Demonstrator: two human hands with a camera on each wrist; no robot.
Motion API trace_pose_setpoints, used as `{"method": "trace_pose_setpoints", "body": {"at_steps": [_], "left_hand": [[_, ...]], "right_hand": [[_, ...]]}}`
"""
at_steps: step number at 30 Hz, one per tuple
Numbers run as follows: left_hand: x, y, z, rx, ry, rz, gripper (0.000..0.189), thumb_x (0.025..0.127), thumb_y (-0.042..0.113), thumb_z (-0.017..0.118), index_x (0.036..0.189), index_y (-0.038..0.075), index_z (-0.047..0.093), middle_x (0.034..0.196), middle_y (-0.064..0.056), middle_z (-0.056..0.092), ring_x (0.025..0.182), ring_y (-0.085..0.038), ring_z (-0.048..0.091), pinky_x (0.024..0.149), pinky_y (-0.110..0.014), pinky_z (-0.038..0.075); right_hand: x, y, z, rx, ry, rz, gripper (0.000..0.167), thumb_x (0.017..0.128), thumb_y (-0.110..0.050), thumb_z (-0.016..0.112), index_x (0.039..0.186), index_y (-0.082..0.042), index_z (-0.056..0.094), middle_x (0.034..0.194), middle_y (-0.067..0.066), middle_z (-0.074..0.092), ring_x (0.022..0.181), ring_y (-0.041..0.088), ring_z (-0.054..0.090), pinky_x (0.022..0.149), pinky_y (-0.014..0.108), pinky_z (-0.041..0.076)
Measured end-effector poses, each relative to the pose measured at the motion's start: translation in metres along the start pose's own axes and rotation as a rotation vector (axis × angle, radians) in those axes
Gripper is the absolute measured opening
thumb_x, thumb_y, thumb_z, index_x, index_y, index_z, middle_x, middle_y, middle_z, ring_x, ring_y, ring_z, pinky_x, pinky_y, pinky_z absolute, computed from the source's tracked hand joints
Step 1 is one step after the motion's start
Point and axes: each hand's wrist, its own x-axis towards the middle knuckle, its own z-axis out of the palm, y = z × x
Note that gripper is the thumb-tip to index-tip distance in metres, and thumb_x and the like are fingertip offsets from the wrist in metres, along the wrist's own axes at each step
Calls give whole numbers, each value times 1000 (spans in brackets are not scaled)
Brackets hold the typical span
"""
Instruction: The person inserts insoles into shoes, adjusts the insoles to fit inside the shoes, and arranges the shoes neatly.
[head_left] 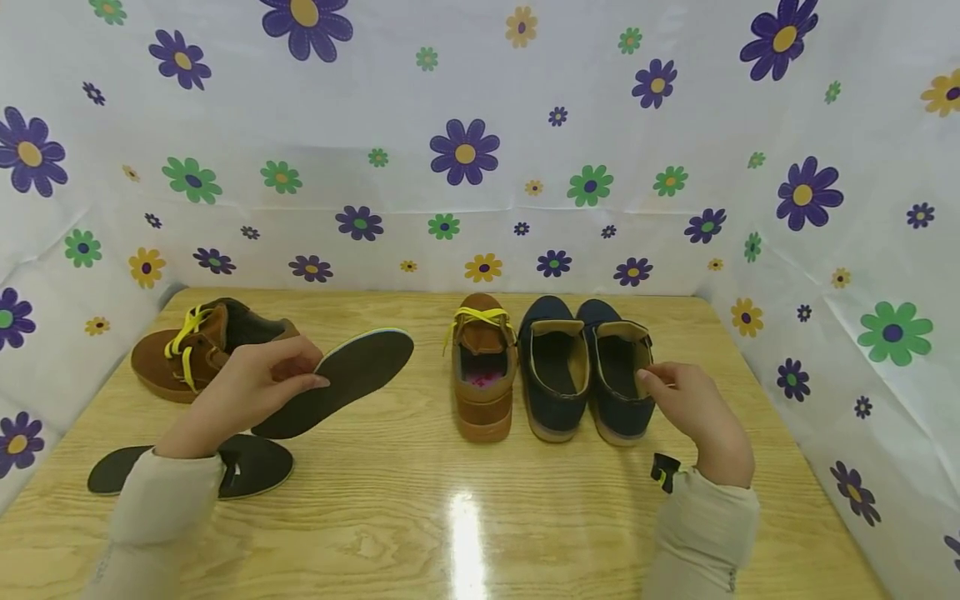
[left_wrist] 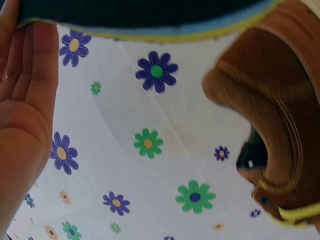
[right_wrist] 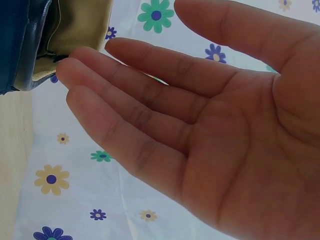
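Note:
In the head view my left hand [head_left: 251, 383] pinches a black insole [head_left: 356, 377] by its edge, between thumb and fingers, tilted above the table. Its blue and yellow edge layers [left_wrist: 165, 36] show in the left wrist view. Behind this hand lies a brown shoe [head_left: 159, 362] with yellow laces. My right hand [head_left: 701, 412] is beside the heel of the right-hand navy shoe [head_left: 626, 415], with nothing in its palm. Its fingers [right_wrist: 135, 120] reach out nearly straight toward that shoe in the right wrist view.
Another black insole [head_left: 258, 467] lies on the wooden table [head_left: 375, 508], partly hidden under my left wrist. A second brown shoe [head_left: 483, 412] and another navy shoe [head_left: 555, 417] stand in a row. A flower-patterned cloth [head_left: 405, 108] encloses the back and sides.

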Motion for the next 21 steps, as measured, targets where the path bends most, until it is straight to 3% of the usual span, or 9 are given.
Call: {"method": "trace_pose_setpoints", "body": {"at_steps": [11, 21], "left_hand": [[30, 27, 24, -188, 130, -112, 14, 84, 0, 71, 93, 8, 65, 85, -1, 66, 76, -7, 66, 69, -15, 51], [58, 47, 50, -492, 290, -86, 14, 82, -8, 70, 93, -1, 65, 79, -5, 65, 73, -13, 64, 70, -23, 53]], "right_hand": [[1, -1, -1, -6, -2, -7, 51, 103, -27, 41, 132, 15, 46, 132, 34, 48, 119, 49, 47, 94, 59, 42], [0, -1, 0, -16, 6, -11, 50, 103, -25, 41, 132, 15, 46, 132, 34, 48, 119, 50, 47, 94, 59, 42]]}}
